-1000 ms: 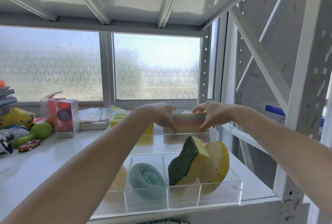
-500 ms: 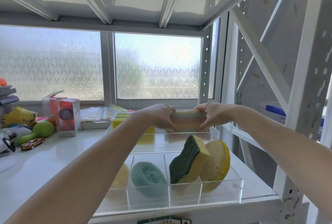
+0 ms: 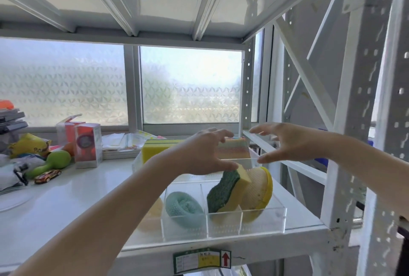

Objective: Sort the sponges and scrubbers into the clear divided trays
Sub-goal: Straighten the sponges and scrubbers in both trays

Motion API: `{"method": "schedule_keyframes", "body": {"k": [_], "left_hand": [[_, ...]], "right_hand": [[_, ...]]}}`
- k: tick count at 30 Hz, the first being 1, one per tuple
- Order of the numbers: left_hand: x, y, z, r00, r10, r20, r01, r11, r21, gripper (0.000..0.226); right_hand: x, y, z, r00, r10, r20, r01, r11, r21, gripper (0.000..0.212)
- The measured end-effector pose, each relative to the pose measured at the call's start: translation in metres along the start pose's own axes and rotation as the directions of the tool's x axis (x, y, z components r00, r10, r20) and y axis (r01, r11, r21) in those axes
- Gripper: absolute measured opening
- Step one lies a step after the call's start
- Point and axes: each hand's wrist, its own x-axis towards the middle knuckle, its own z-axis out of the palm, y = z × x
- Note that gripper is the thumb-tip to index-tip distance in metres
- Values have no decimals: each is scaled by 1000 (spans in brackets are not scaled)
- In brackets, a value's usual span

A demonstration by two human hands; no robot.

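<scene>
My fingers (image 3: 256, 130) spread free above the pastel striped sponge (image 3: 232, 148) resting in the rear clear tray (image 3: 254, 160); sorting looks nearly done.

On the shelf (image 3: 77, 198), the near tray (image 3: 261, 220) holds a knitted scrubber (image 3: 183, 208) left of a sponge (image 3: 225, 191) and a round pad (image 3: 259, 189). Behind it sits the far tray (image 3: 252, 160) with a striped sponge (image 3: 234, 149). A toy car (image 3: 47, 175) lies far left.

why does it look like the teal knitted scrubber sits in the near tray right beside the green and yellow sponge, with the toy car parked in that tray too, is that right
Not the car. The head view shows the toy car on the shelf far left, outside the near tray. The teal knitted scrubber does sit beside the green and yellow sponge.
</scene>
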Motion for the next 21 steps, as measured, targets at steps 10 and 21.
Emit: {"method": "schedule_keyframes", "body": {"k": [10,21], "left_hand": [[-23,2,40,978,-142,155,155,985,-80,85],[-22,0,46,964,-179,196,198,977,-80,87]], "right_hand": [[-30,3,35,988,-49,150,40,997,63,71],[-23,10,44,986,-62,154,46,994,102,67]]}}
